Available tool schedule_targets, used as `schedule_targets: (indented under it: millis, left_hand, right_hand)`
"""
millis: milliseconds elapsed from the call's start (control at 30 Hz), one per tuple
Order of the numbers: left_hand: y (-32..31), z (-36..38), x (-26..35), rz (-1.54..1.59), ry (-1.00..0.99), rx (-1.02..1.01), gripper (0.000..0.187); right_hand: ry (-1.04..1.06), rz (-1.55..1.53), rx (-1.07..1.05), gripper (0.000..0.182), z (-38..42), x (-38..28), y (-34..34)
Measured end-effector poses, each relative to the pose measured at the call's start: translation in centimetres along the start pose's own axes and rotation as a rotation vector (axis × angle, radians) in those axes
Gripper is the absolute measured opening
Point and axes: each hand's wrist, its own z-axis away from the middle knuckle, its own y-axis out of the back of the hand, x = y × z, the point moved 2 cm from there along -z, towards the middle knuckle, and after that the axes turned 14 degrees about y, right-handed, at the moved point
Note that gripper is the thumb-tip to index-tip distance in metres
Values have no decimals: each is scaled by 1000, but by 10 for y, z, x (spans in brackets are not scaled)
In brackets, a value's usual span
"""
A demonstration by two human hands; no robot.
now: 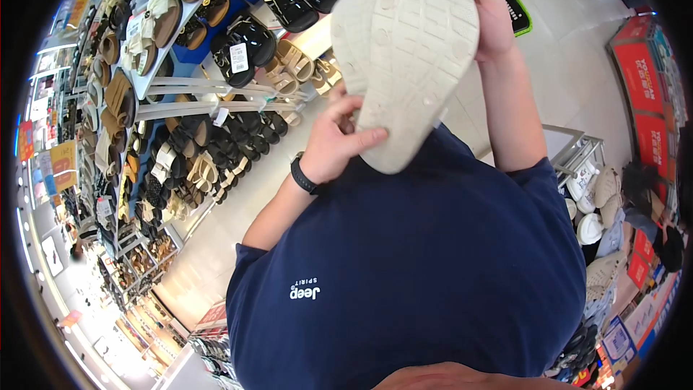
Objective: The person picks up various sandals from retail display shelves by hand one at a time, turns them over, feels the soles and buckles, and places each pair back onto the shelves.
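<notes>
A pair of off-white flip-flops or sandals is held up with the soles facing me. The front sole [420, 43] overlaps the other sole [352, 32] behind it. My left hand [336, 137], below a black wristband [303, 175], grips the narrow lower end with the thumb across the front sole. At the wide upper end, my right hand [491, 11] is closed around the edge, its fingers partly hidden behind the sole. The uppers cannot be seen from this side.
On the left stands a shoe rack [188, 90] with several rows of sandals. Black sandals [242, 47] and beige sandals [289, 65] lie near my hands. White shoes [588, 202] fill a stand at right, near red boxes [639, 76]. A green-edged dark mat [514, 11] lies on the tiled floor.
</notes>
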Motion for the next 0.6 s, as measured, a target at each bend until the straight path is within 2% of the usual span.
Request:
schedule_targets:
  millis: [33,133,167,200,267,333,400,433,600]
  left_hand:
    - [10,-3,-1,-40,-51,106,39]
    - [34,8,2,34,-25,194,38]
    - [40,12,5,-51,-23,226,38]
    - [47,16,3,-168,-44,258,38]
    - [62,26,-14,-400,-83,318,38]
    - [55,36,-23,-561,-129,398,37]
    - [48,41,-32,-428,-86,417,35]
    - [47,44,-33,-426,-65,423,34]
    - [38,53,-29,-486,-3,408,30]
  right_hand:
    - [-53,-116,30,49,4,3,-4]
    - [-134,163,36,41,13,19,11]
    - [-187,174,74,30,17,17,7]
    - [-233,203,57,29,21,24,8]
    - [-328,259,22,28,36,47,12]
    - [-331,410,93,33,51,65,2]
    - [-300,452,146,41,60,77,-3]
    - [-314,361,215,46,63,81,-4]
    - [-330,313,191,48,61,65,-11]
